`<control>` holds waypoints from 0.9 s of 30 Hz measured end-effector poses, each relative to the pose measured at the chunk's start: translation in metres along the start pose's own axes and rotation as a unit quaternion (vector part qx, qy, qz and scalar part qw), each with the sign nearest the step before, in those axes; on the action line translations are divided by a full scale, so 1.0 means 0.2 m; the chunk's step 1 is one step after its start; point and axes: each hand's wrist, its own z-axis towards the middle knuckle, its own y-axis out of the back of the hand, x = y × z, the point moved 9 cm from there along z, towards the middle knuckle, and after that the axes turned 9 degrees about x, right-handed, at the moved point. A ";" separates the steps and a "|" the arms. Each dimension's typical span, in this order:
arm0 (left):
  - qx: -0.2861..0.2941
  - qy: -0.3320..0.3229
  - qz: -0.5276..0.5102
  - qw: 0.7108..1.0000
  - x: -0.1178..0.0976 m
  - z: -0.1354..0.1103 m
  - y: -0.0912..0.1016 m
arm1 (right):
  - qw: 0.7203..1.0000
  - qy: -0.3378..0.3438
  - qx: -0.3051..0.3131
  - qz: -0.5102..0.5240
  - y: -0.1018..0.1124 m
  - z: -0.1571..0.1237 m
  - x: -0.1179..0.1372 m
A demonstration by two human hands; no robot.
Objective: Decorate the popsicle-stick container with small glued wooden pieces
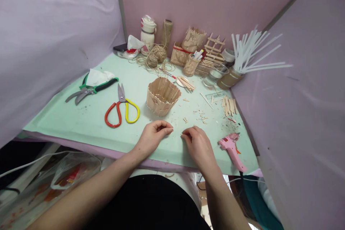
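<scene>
My left hand (156, 136) hovers low over the front of the table, thumb and fingertips pinched together. Facing it across a small gap is my right hand (197, 143), its fingers also pinched. Whatever either pinch holds, if anything, is too small to make out. Just beyond them stands a wooden-stick basket (159, 103) with an uneven rim. Tiny wood chips (201, 115) are scattered past my right hand. To the left lie scissors (122, 100) with one red and one yellow handle. A pink glue gun (231, 147) rests on the right.
Green-handled pruning shears (86, 92) lie at the left. Along the back are a white bottle (147, 36), a twine ball (156, 56), stick-built pots (178, 54), a plastic cup (214, 76) and white glue sticks (249, 52) in a holder. Loose wooden pieces (229, 105) lie at right.
</scene>
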 end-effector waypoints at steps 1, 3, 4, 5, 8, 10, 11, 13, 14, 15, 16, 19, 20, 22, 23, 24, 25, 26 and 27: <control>0.001 0.000 0.000 1.000 0.00 0.00 0.00 | 1.000 0.003 0.002 -0.003 0.00 0.00 0.01; 0.003 0.000 0.001 1.000 0.00 0.00 0.00 | 1.000 0.007 0.006 -0.005 0.00 0.00 0.01; 0.003 0.000 0.000 1.000 0.00 0.00 0.00 | 1.000 0.010 0.007 -0.004 0.00 0.00 0.02; 0.004 -0.001 0.001 1.000 0.00 0.00 0.00 | 1.000 0.013 0.008 -0.001 0.00 0.00 0.02; 0.001 -0.002 0.001 1.000 0.00 0.00 0.00 | 1.000 0.019 0.007 0.015 -0.01 0.01 0.03; 0.000 0.001 0.003 1.000 0.00 0.00 0.00 | 0.999 0.020 0.009 0.031 -0.01 0.00 0.02; -0.001 0.003 0.003 1.000 0.00 0.00 0.00 | 0.999 0.019 0.008 0.043 -0.01 0.00 0.02; 0.000 0.004 0.004 1.000 0.00 0.00 0.00 | 0.996 0.015 0.001 0.087 0.00 0.00 0.01; 0.001 0.004 0.004 1.000 0.01 0.00 0.00 | 0.992 0.011 -0.006 0.123 0.01 0.00 0.00; 0.001 0.005 0.004 1.000 0.01 0.00 0.00 | 0.986 0.006 -0.016 0.168 0.01 0.00 -0.01; 0.001 0.008 0.003 1.000 0.01 0.01 0.00 | 0.975 0.000 -0.026 0.219 0.02 0.00 -0.02; 0.005 0.020 -0.010 1.000 0.02 0.01 0.00 | 0.929 -0.021 -0.043 0.367 -0.01 0.02 -0.04; 0.007 0.022 -0.014 1.000 0.02 0.02 0.00 | 0.914 -0.028 -0.042 0.403 -0.03 0.03 -0.05; 0.010 0.024 -0.017 1.000 0.02 0.02 -0.01 | 0.891 -0.037 -0.034 0.452 -0.06 0.04 -0.05; 0.010 0.025 -0.017 0.999 0.02 0.02 -0.01 | 0.882 -0.040 -0.030 0.468 -0.08 0.05 -0.04; 0.010 0.025 -0.016 1.000 0.02 0.02 -0.01 | 0.876 -0.041 -0.026 0.480 -0.09 0.06 -0.04; 0.011 0.025 -0.016 1.000 0.01 0.02 -0.01 | 0.871 -0.042 -0.024 0.488 -0.10 0.06 -0.04; 0.012 0.024 -0.017 1.000 0.01 0.02 -0.01 | 0.868 -0.042 -0.022 0.494 -0.10 0.06 -0.04; 0.014 0.022 -0.017 1.000 0.01 0.03 -0.01 | 0.866 -0.043 -0.020 0.497 -0.11 0.06 -0.04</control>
